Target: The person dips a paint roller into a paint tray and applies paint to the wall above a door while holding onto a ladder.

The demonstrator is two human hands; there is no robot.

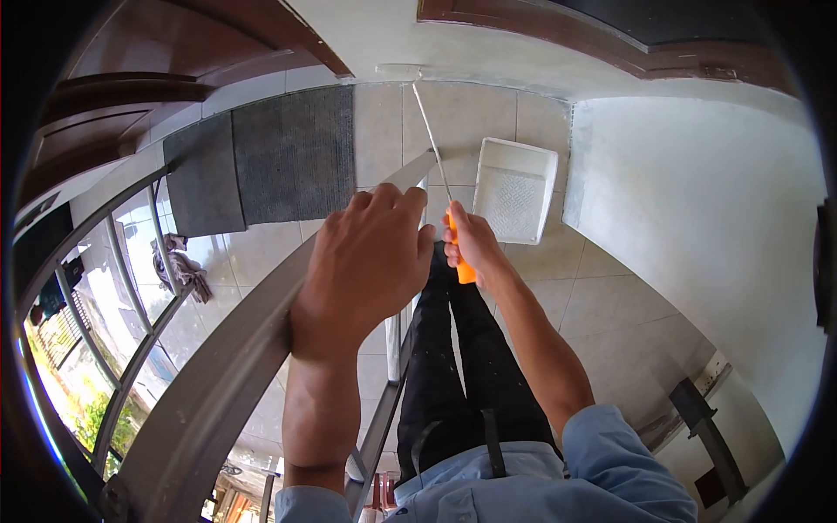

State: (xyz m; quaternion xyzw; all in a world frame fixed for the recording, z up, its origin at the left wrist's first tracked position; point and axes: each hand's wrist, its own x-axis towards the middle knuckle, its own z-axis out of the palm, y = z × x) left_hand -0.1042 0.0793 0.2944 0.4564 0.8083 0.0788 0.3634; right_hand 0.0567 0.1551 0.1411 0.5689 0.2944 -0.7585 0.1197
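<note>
My right hand [471, 240] is closed around the orange handle [465, 270] of a paint roller. The thin metal rod [432, 135] of the roller runs up to its white roller head [399, 69], which lies against the lower part of the pale wall. My left hand [375, 253] rests over the grey metal railing [261, 327], fingers bent over its top; the railing passes under the palm and wrist. On the tiled floor right of the rod stands a white paint tray [516, 196] with whitish paint in it.
Dark mats [295, 155] lie on the floor at the left. A crumpled cloth [181, 266] is by the railing bars. A white wall [689, 200] stands at the right, brown doors [192, 44] at the upper left, and a dark metal bracket [711, 436] at the lower right.
</note>
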